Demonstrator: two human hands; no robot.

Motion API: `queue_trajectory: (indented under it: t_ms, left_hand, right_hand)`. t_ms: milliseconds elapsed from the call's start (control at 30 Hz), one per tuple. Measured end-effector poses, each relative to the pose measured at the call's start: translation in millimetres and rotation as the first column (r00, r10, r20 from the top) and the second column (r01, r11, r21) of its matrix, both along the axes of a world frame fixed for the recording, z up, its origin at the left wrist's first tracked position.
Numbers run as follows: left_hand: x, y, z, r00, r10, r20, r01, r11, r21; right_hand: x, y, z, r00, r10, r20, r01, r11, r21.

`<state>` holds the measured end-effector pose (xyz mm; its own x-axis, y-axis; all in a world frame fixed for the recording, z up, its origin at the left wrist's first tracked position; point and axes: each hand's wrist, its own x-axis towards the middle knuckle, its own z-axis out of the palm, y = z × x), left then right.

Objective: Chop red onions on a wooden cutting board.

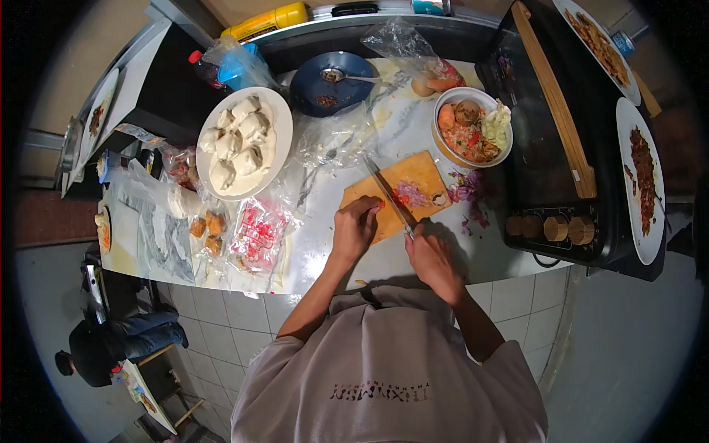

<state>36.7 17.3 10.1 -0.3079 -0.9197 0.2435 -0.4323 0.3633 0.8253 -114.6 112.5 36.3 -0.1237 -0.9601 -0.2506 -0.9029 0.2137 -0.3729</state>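
My right hand (432, 257) grips the handle of a kitchen knife (392, 196), whose blade lies across a wooden cutting board (360, 194) and points away from me. At the board's left part, my left hand (357, 224) pinches a small red piece of food (381, 205) between thumb and fingers, left of the blade. Right of the blade sits a heap of chopped purple onion (411, 194) with red bits. A small pale round piece (438, 199) rests near the board's right edge. Purple onion skins (468, 188) are scattered beside the board.
A bowl of mixed food (471, 133), a dark blue plate with a spoon (310, 83) and a plate of cream-covered pieces (243, 144) stand beyond. Plastic bags (257, 232) lie left. A black oven (548, 138) bounds the right. Another person (99, 349) sits at far left.
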Motion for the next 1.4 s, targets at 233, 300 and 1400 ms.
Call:
queue_trajectory:
  t_ms: [233,300,1400]
  left_hand:
    - [-0.4,4.9,2.7,1.000,-0.014,0.025,0.014,1.000,0.020]
    - [1.1,5.0,-1.2,0.999,-0.035,0.025,0.035,0.999,-0.013]
    - [-1.4,7.0,-5.7,0.998,-0.053,0.019,0.052,0.998,0.025]
  right_hand:
    - [18.0,-7.6,15.4,0.980,-0.104,0.172,0.077,0.985,0.157]
    - [22.5,-5.2,9.7,0.981,-0.095,0.172,0.080,0.993,0.092]
    - [42.6,-2.6,-1.5,0.986,-0.121,0.111,0.122,0.993,-0.004]
